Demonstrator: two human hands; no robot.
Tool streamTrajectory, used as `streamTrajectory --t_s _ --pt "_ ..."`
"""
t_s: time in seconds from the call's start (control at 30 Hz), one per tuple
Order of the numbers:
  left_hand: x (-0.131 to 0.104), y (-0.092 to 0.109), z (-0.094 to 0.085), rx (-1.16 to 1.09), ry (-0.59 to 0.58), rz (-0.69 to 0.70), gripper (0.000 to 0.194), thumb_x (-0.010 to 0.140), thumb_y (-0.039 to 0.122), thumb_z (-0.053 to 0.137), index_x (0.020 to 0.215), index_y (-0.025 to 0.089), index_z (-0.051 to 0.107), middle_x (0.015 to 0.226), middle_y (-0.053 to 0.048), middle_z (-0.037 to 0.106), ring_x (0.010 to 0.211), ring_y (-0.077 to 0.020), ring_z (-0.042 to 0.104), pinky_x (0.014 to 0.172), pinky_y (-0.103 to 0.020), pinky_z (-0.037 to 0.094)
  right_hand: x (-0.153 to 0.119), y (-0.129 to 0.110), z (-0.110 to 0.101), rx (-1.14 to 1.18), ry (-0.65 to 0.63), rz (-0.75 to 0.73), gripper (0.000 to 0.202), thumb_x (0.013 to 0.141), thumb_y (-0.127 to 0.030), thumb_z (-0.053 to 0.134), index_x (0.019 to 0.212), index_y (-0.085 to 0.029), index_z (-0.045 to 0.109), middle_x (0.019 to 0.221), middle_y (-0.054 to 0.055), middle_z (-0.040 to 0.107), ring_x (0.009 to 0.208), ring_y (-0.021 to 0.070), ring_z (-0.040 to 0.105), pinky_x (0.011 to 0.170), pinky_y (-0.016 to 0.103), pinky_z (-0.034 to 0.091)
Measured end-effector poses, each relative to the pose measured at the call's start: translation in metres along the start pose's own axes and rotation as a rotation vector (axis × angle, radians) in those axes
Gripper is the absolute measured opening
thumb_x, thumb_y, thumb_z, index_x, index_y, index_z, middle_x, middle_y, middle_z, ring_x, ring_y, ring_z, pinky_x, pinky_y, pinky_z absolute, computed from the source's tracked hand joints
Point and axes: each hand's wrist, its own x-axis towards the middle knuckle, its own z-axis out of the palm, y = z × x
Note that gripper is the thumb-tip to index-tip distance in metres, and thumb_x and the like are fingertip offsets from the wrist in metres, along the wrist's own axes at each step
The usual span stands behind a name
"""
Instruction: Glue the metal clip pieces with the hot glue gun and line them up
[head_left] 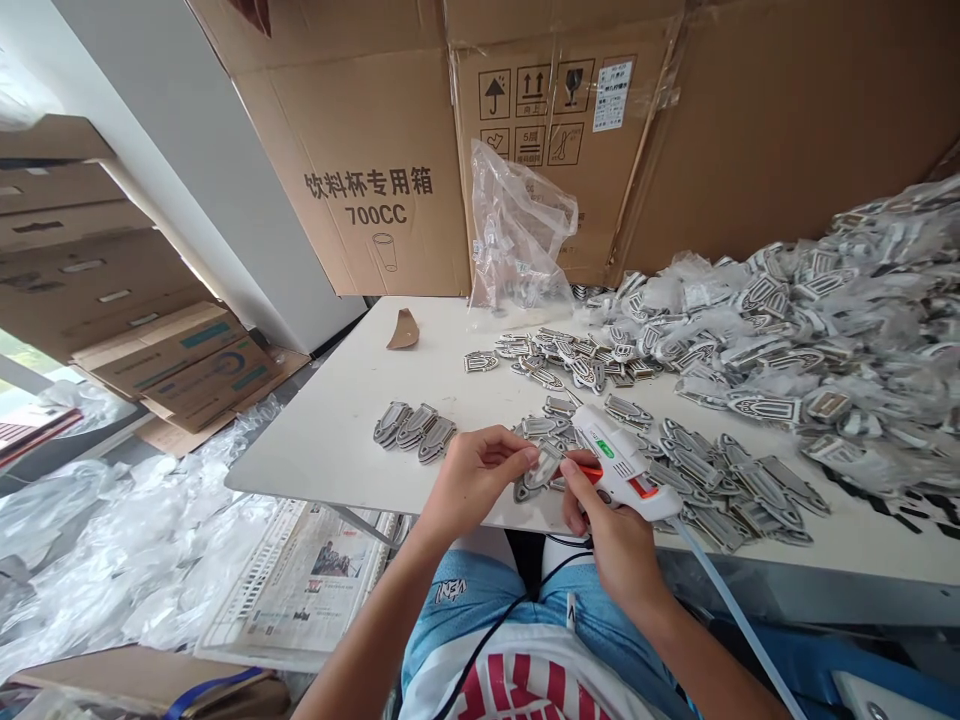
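Observation:
My left hand (480, 474) is closed, pinching a small grey boat-shaped piece (534, 478) between thumb and fingers near the table's front edge. My right hand (609, 535) is wrapped round a white hot glue gun (616, 452) with orange parts, its nozzle pointing away to the upper left. A long translucent glue stick (739, 595) runs out of the gun's back end. The right fingertips come close to the held piece; whether they touch it I cannot tell. More loose grey pieces (694, 455) lie spread around and behind the gun.
Left of my hands sit neat short stacks of pieces (415, 430). Beyond are a loose pile (577, 355), a clear plastic bag (517, 235) and a brown scrap (403, 329). Bagged pieces (780, 330) heap up at right. Cardboard boxes (382, 130) wall the back. A black cord (495, 625) crosses my lap.

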Motion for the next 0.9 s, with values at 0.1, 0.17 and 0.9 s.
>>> streamTrajectory --t_s 0.1,0.17,0.9 --pt "0.001 0.0 -0.002 -0.028 -0.01 -0.036 0.033 0.09 0.049 0.078 0.084 0.016 0.075 0.08 -0.007 0.077 0.074 -0.0176 0.072 0.072 -0.03 0.06 0.001 0.003 -0.001 0.01 0.005 0.001 0.046 0.091 -0.062 0.076 0.103 -0.018 0.071 0.052 -0.008 0.043 0.051 0.0129 0.038 0.051 0.027 0.036" --pt "0.002 0.0 -0.005 -0.024 0.003 -0.039 0.034 0.09 0.05 0.078 0.084 0.017 0.075 0.078 -0.006 0.076 0.074 -0.0173 0.072 0.072 -0.029 0.061 0.002 0.006 -0.001 0.035 0.009 0.009 0.047 0.09 -0.063 0.078 0.103 -0.018 0.071 0.051 -0.008 0.042 0.05 0.0128 0.038 0.05 0.027 0.035" --pt "-0.011 0.008 0.004 0.539 -0.015 0.261 0.035 0.083 0.033 0.085 0.113 0.025 0.069 0.107 -0.003 0.075 0.092 -0.021 0.069 0.081 -0.036 0.056 0.005 0.011 0.002 0.231 0.001 0.045 0.045 0.086 -0.06 0.084 0.1 -0.021 0.067 0.052 -0.009 0.044 0.048 0.0124 0.038 0.049 0.028 0.034"
